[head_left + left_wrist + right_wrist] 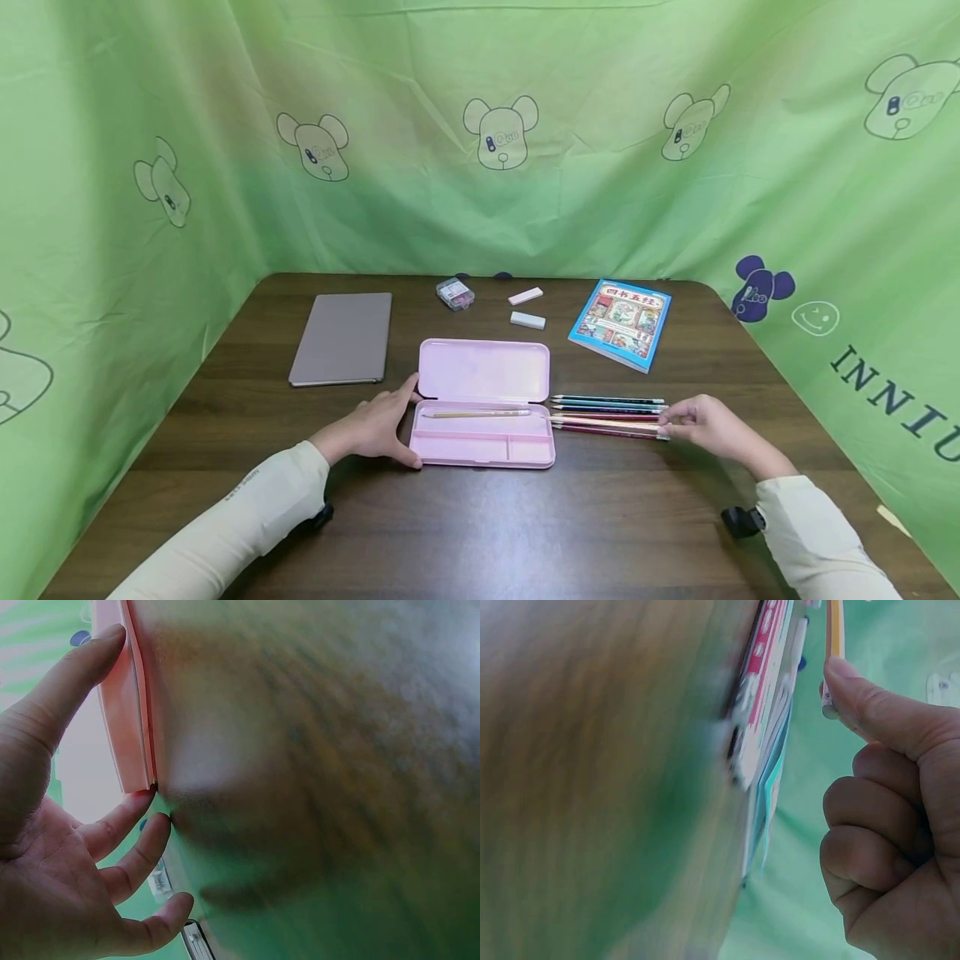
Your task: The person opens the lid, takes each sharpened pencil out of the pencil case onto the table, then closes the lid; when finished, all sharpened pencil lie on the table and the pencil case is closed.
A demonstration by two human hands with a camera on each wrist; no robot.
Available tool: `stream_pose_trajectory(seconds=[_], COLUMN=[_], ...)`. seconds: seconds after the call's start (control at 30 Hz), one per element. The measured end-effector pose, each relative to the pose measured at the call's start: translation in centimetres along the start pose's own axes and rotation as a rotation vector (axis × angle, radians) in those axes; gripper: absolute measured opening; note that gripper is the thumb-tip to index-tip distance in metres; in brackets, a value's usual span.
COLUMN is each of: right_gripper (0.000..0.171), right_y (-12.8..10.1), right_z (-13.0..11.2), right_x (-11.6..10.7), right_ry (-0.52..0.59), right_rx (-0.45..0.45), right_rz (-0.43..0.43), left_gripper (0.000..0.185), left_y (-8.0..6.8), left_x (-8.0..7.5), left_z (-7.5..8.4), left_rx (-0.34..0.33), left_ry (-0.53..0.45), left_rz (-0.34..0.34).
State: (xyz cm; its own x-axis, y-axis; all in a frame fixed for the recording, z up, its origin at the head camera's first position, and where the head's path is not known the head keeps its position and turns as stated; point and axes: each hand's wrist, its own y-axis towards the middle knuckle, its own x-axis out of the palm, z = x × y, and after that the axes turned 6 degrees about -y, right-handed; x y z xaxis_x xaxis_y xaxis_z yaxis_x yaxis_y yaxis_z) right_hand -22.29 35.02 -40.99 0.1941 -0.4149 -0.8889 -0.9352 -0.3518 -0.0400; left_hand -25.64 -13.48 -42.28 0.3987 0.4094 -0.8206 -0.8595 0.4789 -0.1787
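Note:
A pink pencil case (483,450) lies with its lid (483,371) folded back and one pencil (480,413) in its long rear compartment. My left hand (378,421) rests at its left end, fingers spread: thumb at the front corner, fingertips near the hinge. In the left wrist view the thumb lies against the pink wall and the index fingertip touches the corner. My right hand (705,429) pinches a yellow-orange pencil (835,634) by its rear end between thumb and index finger, other fingers curled. Its front end reaches the case's right edge. Several dark pencils (607,400) lie beneath and beside it.
A grey laptop-like slab (343,337) lies at the back left. Behind the case are a small clear box (455,293) and two erasers, one pinkish (525,296), one white (528,321). A blue-edged book (622,325) lies back right. Green curtains surround the table.

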Motion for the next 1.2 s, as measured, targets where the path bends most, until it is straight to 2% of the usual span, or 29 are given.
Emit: stream_pose_trajectory(seconds=[0.23,0.4,0.5,0.7,0.83,1.0,1.2], right_gripper=[0.013,0.008,0.007,0.006,0.012,0.025,0.034], right_y=[-1.3,-1.1,-0.7,0.0,0.2,0.7,1.9], right_z=[1.1,1.5,1.6,1.4,1.2,0.7,-0.2], right_x=[0.0,0.7,1.0,1.0,0.8,0.3,0.3], right_ry=[0.006,0.01,-0.02,-0.098,-0.106,-0.056,0.039], right_rx=[0.028,-0.085,-0.11,-0.017,0.053,0.11,0.097], right_rz=[0.008,0.011,0.004,-0.03,-0.017,0.009,0.002], left_gripper=[0.127,0.127,0.127,0.128,0.128,0.127,0.127], left_y=[-0.2,-0.2,-0.2,-0.2,-0.1,0.0,0.2], left_x=[-0.2,-0.1,0.0,0.1,0.1,0.0,-0.1], left_z=[0.0,0.0,0.0,0.0,0.0,0.1,0.1], left_rx=[-0.007,-0.016,-0.014,-0.006,-0.005,0.004,0.008], left_ry=[-0.004,-0.01,-0.011,-0.005,-0.007,-0.001,0.008], left_rz=[-0.002,-0.004,-0.003,0.0,-0.005,-0.001,-0.003])
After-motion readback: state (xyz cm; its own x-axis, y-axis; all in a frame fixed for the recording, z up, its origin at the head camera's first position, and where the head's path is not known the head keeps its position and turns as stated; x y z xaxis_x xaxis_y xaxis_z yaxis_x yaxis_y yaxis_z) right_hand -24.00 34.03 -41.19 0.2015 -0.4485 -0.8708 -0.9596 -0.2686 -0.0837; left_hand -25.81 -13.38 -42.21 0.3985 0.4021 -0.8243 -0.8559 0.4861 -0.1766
